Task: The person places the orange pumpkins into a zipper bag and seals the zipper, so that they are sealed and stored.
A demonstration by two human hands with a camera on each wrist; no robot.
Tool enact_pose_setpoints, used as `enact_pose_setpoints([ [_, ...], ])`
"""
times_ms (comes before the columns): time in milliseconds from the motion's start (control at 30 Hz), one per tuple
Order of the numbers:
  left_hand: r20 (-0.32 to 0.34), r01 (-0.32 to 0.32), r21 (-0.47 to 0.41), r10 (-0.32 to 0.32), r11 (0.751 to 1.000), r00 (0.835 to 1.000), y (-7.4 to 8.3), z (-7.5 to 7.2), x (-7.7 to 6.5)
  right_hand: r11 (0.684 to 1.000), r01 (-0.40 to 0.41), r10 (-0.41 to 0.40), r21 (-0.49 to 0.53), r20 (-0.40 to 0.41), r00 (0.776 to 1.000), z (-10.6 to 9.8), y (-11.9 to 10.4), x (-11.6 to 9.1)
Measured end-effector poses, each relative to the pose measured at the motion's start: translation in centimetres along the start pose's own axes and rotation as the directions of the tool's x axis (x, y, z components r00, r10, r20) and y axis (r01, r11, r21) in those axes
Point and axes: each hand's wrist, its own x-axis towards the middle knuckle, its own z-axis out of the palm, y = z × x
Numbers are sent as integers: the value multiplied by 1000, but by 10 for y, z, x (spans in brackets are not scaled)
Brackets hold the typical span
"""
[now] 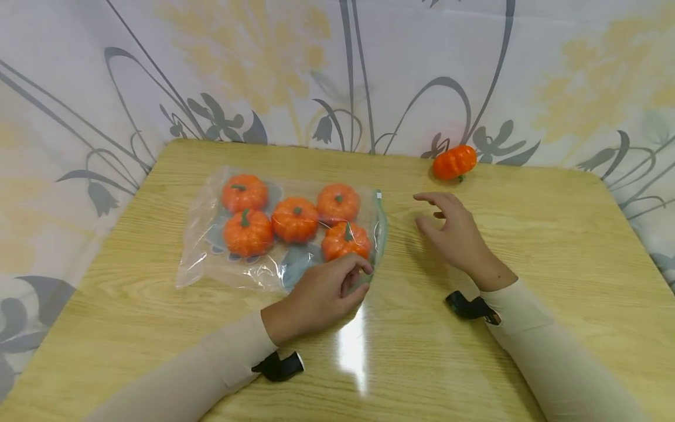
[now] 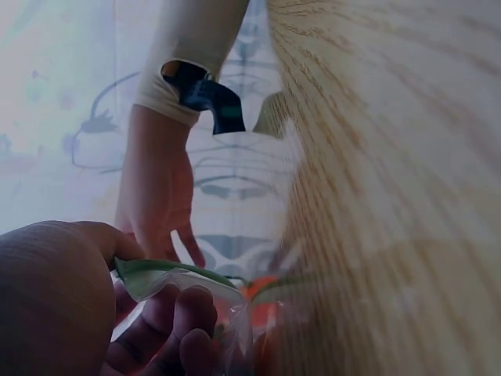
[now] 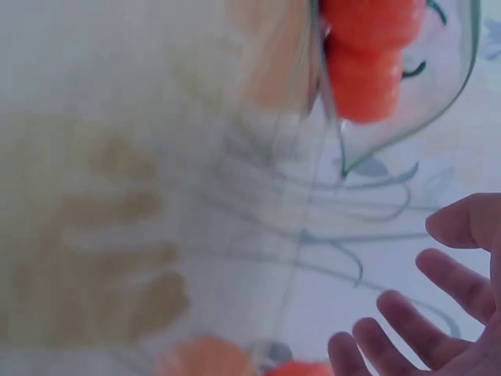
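Observation:
My left hand point(image 1: 329, 287) holds the near corner of a clear zip bag point(image 1: 269, 281) by its open end, beside its green zip edge point(image 2: 203, 274). Several small orange toy pumpkins with green stems lie inside the bag, among them one pumpkin point(image 1: 345, 241) right by my left fingers. To the right of the bag, my right hand point(image 1: 456, 234) hovers over the table with nothing in it, its fingers spread in the right wrist view. A loose toy pumpkin point(image 1: 454, 162) lies on its side beyond the right hand, at the table's far edge.
The wooden table point(image 1: 554, 246) has a light grain and a shiny reflection near its middle. Behind it hangs a white cloth point(image 1: 390, 70) with grey and yellow flower prints. Black wrist cameras point(image 1: 279, 366) sit at both sleeves.

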Motion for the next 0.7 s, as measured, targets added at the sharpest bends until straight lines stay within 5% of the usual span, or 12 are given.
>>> enact_pose_setpoints([
  [300, -3, -5, 12, 5, 1000, 1000, 2, -1, 0, 977, 16, -29, -213, -56, 998, -24, 9, 18],
  [500, 2, -3, 17, 3, 1000, 1000, 1, 0, -2, 912, 36, -59, -409, -43, 997, -34, 18, 32],
  [700, 2, -9, 27, 9, 1000, 1000, 0, 1, 0, 874, -20, 24, -485, 2, 1000, -42, 25, 42],
])
